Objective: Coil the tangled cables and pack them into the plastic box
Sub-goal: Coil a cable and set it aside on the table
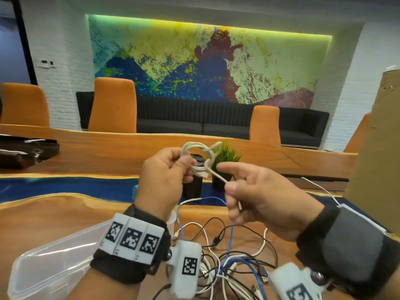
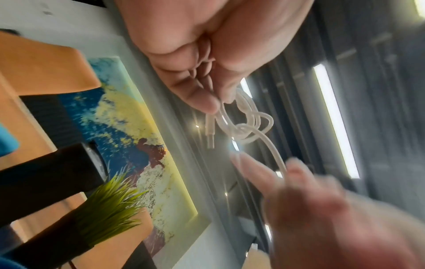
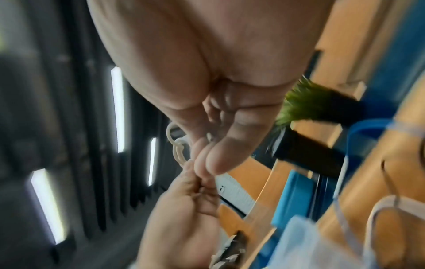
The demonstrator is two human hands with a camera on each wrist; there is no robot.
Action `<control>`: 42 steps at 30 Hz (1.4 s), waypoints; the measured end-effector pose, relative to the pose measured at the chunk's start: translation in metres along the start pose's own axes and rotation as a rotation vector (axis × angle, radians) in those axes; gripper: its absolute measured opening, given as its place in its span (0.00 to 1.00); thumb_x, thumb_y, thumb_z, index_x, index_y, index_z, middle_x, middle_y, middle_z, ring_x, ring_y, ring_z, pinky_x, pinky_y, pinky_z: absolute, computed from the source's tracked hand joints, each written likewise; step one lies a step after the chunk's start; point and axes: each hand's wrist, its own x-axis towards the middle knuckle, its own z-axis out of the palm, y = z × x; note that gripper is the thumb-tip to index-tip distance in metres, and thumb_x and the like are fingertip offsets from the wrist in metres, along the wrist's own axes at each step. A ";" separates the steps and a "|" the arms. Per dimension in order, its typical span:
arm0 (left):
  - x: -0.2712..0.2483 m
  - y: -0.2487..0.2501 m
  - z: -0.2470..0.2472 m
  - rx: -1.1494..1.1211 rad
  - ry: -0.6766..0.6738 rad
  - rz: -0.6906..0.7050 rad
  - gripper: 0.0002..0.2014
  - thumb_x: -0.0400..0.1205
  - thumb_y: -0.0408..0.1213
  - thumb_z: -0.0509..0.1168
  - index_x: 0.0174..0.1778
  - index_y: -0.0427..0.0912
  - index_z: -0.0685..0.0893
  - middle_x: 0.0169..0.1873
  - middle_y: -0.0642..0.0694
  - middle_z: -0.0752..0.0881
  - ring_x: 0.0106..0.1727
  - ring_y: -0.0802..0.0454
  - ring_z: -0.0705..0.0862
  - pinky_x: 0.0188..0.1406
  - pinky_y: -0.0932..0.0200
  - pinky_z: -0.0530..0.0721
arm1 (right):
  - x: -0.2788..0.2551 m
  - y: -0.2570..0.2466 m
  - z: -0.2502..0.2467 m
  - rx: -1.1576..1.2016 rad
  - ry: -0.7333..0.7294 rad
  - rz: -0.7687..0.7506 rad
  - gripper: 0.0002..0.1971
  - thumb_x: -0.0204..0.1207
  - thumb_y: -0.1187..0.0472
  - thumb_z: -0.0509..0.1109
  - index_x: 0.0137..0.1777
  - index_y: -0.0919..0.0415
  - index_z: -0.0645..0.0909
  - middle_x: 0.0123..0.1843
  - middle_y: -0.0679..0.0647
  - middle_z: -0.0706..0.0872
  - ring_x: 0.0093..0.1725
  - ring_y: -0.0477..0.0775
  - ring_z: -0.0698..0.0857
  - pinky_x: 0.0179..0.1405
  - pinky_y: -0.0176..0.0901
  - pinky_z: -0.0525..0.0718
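Observation:
My left hand (image 1: 167,169) grips a small coil of white cable (image 1: 195,155) held up above the table, its loops also showing in the left wrist view (image 2: 243,116). My right hand (image 1: 244,192) pinches the free tail of that white cable (image 1: 218,176) between thumb and curled fingers, with the index finger pointing left. The tail wraps around the coil. A tangle of black, white and blue cables (image 1: 227,252) lies on the table below both hands. The clear plastic box (image 1: 54,263) sits at the lower left, partly behind my left wrist.
A black cup (image 1: 192,182) and a small potted green plant (image 1: 225,161) stand just beyond my hands. A cardboard box (image 1: 376,148) rises at the right edge. Dark trays (image 1: 23,150) lie at the far left. Orange chairs line the table's far side.

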 end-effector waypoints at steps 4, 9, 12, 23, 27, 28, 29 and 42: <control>0.017 -0.012 -0.022 -0.177 0.144 -0.185 0.07 0.86 0.33 0.64 0.45 0.43 0.87 0.37 0.46 0.90 0.35 0.57 0.84 0.33 0.64 0.83 | -0.017 0.012 -0.009 -0.480 -0.033 -0.010 0.10 0.85 0.67 0.62 0.55 0.57 0.85 0.32 0.54 0.82 0.30 0.50 0.83 0.31 0.42 0.84; 0.007 -0.005 -0.002 -0.468 0.040 -0.353 0.06 0.86 0.33 0.63 0.49 0.38 0.85 0.35 0.47 0.88 0.31 0.60 0.82 0.30 0.68 0.84 | -0.017 0.014 -0.014 -0.622 -0.126 0.025 0.10 0.83 0.65 0.67 0.53 0.55 0.90 0.33 0.51 0.85 0.33 0.48 0.84 0.36 0.39 0.85; -0.004 0.000 0.013 -0.639 -0.091 -0.458 0.08 0.81 0.36 0.66 0.51 0.36 0.84 0.32 0.47 0.88 0.30 0.58 0.82 0.28 0.67 0.84 | -0.005 0.017 -0.015 -0.805 -0.122 0.022 0.07 0.81 0.60 0.71 0.50 0.53 0.91 0.33 0.48 0.87 0.32 0.43 0.85 0.37 0.38 0.86; -0.020 0.005 0.029 -0.352 -0.451 -0.383 0.07 0.82 0.38 0.66 0.41 0.44 0.89 0.35 0.45 0.87 0.32 0.55 0.79 0.31 0.62 0.76 | 0.017 -0.012 -0.037 -0.685 0.298 -0.135 0.06 0.81 0.62 0.71 0.45 0.60 0.88 0.36 0.60 0.89 0.32 0.49 0.86 0.34 0.41 0.89; -0.022 0.004 0.032 -0.141 -0.399 -0.268 0.08 0.86 0.41 0.64 0.46 0.44 0.87 0.40 0.46 0.90 0.42 0.52 0.85 0.41 0.57 0.78 | 0.013 -0.014 -0.033 -0.510 0.340 -0.169 0.05 0.81 0.65 0.69 0.47 0.63 0.87 0.39 0.65 0.89 0.33 0.53 0.85 0.34 0.42 0.89; -0.022 0.003 0.032 -0.138 -0.380 -0.266 0.08 0.86 0.41 0.63 0.48 0.44 0.87 0.42 0.47 0.91 0.45 0.53 0.86 0.44 0.55 0.80 | 0.010 -0.014 -0.032 -0.465 0.361 -0.178 0.05 0.81 0.65 0.69 0.48 0.64 0.86 0.37 0.63 0.88 0.31 0.52 0.85 0.33 0.41 0.88; -0.021 0.003 0.032 -0.161 -0.373 -0.279 0.09 0.87 0.41 0.62 0.50 0.43 0.87 0.43 0.47 0.91 0.47 0.52 0.87 0.46 0.54 0.83 | 0.006 -0.013 -0.031 -0.429 0.378 -0.186 0.05 0.82 0.65 0.68 0.48 0.64 0.86 0.36 0.61 0.87 0.30 0.51 0.85 0.32 0.40 0.88; -0.024 0.008 0.040 -0.496 -0.224 -0.363 0.07 0.84 0.38 0.64 0.48 0.40 0.84 0.33 0.48 0.88 0.34 0.56 0.84 0.35 0.57 0.83 | -0.015 -0.003 -0.030 -0.610 0.261 -0.346 0.06 0.75 0.66 0.74 0.44 0.56 0.91 0.39 0.49 0.91 0.42 0.47 0.87 0.41 0.34 0.85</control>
